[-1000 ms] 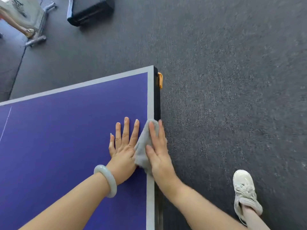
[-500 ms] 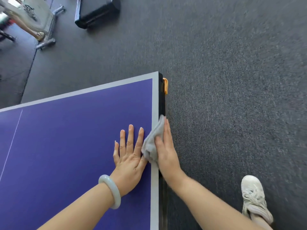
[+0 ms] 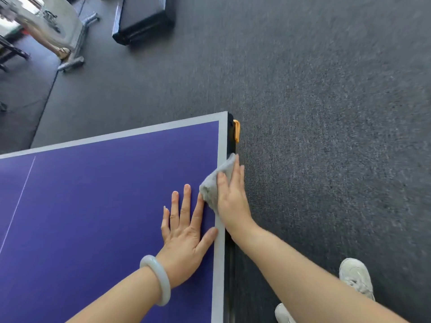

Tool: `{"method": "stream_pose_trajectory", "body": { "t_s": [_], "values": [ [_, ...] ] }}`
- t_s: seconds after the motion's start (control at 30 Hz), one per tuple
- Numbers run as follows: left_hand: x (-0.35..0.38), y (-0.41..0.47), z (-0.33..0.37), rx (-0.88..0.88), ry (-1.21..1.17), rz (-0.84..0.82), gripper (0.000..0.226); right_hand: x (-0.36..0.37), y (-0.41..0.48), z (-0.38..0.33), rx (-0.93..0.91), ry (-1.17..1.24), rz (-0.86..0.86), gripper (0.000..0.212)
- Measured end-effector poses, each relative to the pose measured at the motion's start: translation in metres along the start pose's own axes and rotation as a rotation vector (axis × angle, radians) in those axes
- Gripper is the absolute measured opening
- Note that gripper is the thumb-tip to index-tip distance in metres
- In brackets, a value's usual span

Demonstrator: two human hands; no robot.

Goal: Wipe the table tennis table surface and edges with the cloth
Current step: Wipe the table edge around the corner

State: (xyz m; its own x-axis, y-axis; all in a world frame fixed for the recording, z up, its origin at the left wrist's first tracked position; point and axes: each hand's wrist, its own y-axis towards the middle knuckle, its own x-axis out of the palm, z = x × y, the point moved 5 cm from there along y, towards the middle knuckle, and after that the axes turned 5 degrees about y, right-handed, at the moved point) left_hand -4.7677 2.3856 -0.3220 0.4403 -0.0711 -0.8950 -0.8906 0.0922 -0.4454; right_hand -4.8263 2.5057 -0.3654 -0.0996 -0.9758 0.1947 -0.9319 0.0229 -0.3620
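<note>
The table tennis table point(image 3: 93, 194) has a purple top with a pale grey border, and its far right corner is in view. A crumpled grey cloth point(image 3: 215, 183) lies over the right border and side edge of the table. My right hand point(image 3: 231, 197) presses on the cloth, thumb on top and fingers reaching over the table's side. My left hand point(image 3: 186, 231) rests flat on the purple top just left of the cloth, fingers spread, a pale bangle on the wrist.
An orange clip point(image 3: 236, 130) sticks out at the table's corner. Dark grey carpet point(image 3: 326, 113) lies right of and beyond the table. My white shoes point(image 3: 355, 277) stand by the table's side. A black box point(image 3: 142, 18) and a metal-footed stand point(image 3: 74, 38) sit far off.
My right hand has slid the cloth along the right edge toward the far corner. The left hand has followed forward, staying flat on the top.
</note>
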Motion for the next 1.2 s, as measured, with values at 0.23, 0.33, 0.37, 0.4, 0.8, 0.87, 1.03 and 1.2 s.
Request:
{"method": "stream_pose_trajectory", "body": {
  "t_s": [0.23,0.33,0.37,0.4,0.8,0.87,1.03,1.2],
  "values": [
    [-0.001,-0.001,0.0,-0.002,-0.002,0.021,0.074,-0.007,0.121,-0.055,-0.027,-0.133,0.092,0.06],
    [-0.001,-0.002,0.001,-0.013,0.003,0.019,0.077,-0.005,0.092,-0.042,-0.021,-0.013,0.023,0.063],
    [-0.001,-0.002,0.001,-0.015,0.002,0.017,0.077,-0.006,0.071,-0.032,-0.002,0.007,0.008,0.066],
    [-0.001,-0.001,0.002,-0.016,0.001,0.014,0.077,-0.006,0.048,-0.02,0.019,0.013,-0.005,0.068],
    [0.0,-0.001,0.0,-0.005,0.009,-0.003,0.071,-0.008,0.12,-0.056,0.046,-0.084,0.173,0.068],
    [0.0,-0.002,0.001,-0.007,-0.001,-0.006,0.071,-0.008,0.093,-0.049,-0.004,0.059,0.21,0.067],
    [-0.001,-0.001,0.001,-0.014,0.018,-0.01,0.076,-0.005,0.007,-0.015,-0.11,0.012,0.055,0.06],
    [-0.002,-0.001,0.002,-0.013,0.022,-0.011,0.072,-0.006,0.081,-0.042,-0.065,-0.111,0.05,0.059]
  ]
}}
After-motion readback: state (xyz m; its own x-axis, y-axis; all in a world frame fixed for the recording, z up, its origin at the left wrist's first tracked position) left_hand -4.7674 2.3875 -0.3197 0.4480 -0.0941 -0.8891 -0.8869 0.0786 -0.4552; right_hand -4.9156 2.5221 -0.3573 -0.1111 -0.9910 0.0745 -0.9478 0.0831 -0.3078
